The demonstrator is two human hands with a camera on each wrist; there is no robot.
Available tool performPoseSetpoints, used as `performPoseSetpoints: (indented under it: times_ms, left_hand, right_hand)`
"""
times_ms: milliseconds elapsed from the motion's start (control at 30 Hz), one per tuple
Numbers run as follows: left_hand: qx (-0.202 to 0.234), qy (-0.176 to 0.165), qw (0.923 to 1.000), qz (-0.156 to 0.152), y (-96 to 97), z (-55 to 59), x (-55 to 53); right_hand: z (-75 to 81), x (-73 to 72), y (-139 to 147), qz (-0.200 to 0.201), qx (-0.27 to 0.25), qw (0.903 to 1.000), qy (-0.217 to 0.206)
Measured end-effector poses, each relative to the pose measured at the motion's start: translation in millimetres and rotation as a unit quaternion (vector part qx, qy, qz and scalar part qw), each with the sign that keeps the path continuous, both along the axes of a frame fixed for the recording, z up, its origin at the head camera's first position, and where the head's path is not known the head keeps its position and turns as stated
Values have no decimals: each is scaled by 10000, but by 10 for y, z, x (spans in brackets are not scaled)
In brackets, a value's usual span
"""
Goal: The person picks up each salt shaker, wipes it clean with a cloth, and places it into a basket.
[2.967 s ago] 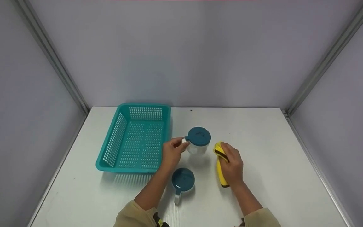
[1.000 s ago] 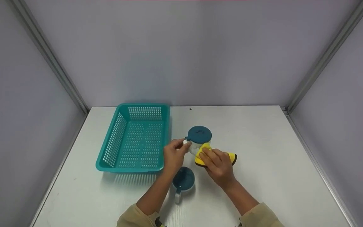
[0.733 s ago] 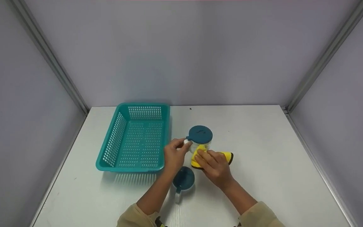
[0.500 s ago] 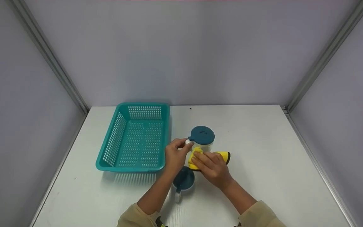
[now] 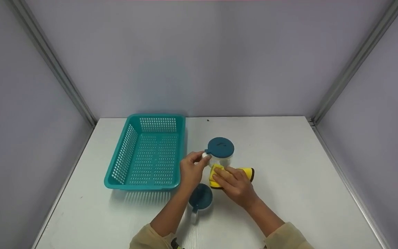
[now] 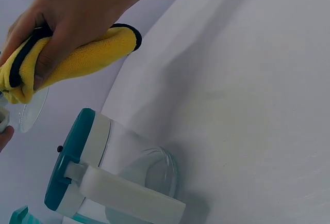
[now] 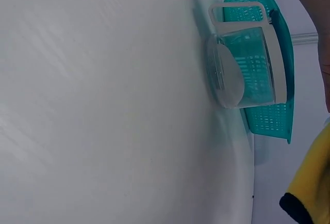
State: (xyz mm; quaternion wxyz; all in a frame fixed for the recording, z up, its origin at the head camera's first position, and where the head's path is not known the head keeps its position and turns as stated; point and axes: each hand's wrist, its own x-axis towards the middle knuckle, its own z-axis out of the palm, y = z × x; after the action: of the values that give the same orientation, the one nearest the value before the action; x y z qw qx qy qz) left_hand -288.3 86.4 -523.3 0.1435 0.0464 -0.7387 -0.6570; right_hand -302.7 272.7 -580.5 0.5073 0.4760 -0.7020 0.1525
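Observation:
In the head view my left hand [image 5: 192,171] pinches the white handle [image 5: 205,155] of a clear jar with a dark teal lid [image 5: 220,147]. The jar appears raised above the table. Bunched in my right hand [image 5: 237,185] is a yellow cloth [image 5: 247,173] with black edging, against the jar's lower near side. How far the cloth reaches round the bottom is hidden. A second lidded jar [image 5: 200,196] stands near my left forearm, its handle toward me. The left wrist view shows that jar's white handle [image 6: 129,195] close up, with the cloth [image 6: 87,59] above.
A teal perforated basket [image 5: 126,188] stands left of the hands on the white table [image 5: 288,166]. Grey panels [image 5: 199,62] enclose the back and both sides. In the right wrist view the basket [image 7: 268,121] stands behind the second jar [image 7: 247,69].
Compared with three seconds ago, my right hand has brought the cloth leftward onto the held jar. Over the last second it slid down its near side. My left hand keeps hold of the handle.

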Motion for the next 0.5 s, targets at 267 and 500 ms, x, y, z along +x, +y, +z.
performPoseSetpoints:
  times_ms: [267, 500]
  left_hand:
    - [-82, 4, 10000, -24, -22, -29, -7]
    - [-314, 233, 9992, -56, -15, -61, -6]
  right_hand:
    - [0, -4, 56, -49, -105, 9999, 0]
    - [27, -13, 53, -61, -315, 9994, 108]
